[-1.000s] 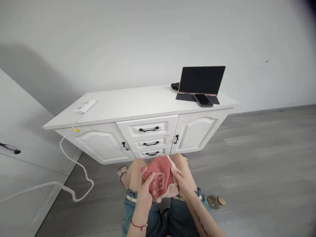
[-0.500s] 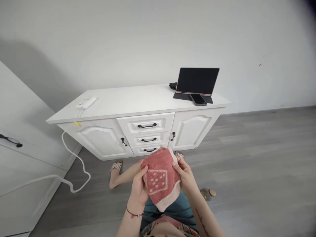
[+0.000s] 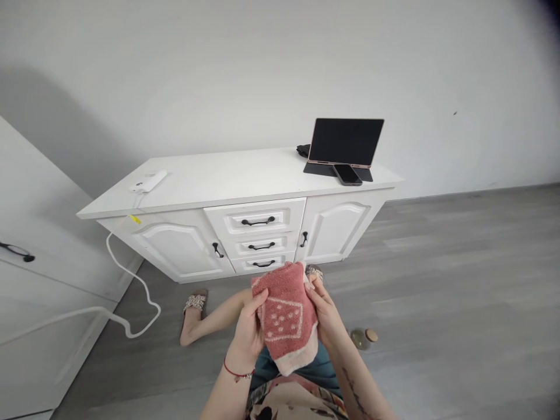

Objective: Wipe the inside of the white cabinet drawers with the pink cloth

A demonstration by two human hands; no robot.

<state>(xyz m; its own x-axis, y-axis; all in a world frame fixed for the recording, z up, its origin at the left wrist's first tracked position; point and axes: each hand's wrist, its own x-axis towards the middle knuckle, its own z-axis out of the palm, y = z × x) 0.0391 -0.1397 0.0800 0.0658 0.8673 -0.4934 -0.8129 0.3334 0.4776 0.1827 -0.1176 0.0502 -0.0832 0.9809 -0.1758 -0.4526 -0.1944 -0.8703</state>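
A folded red towel (image 3: 284, 315) with a pale border and a light dotted square pattern is held up over my lap. My left hand (image 3: 251, 324) grips its left edge, thumb on top and fingers hidden beneath. On the opposite edge, my right hand (image 3: 322, 306) pinches the cloth near the pale border, its thumb lying on the front. The towel's underside is out of sight.
A white cabinet (image 3: 227, 175) with drawers stands ahead. On it are a tablet (image 3: 345, 142), a phone (image 3: 347, 174), a dark item (image 3: 303, 150) and a white power strip (image 3: 149, 181) with a trailing cable. A corked glass jar (image 3: 361, 338) sits on the floor at right.
The towel has turned slightly and its right side is drawn in a little, with less pale border showing. Both hands keep hold of it. My left foot has shifted outward to the left.
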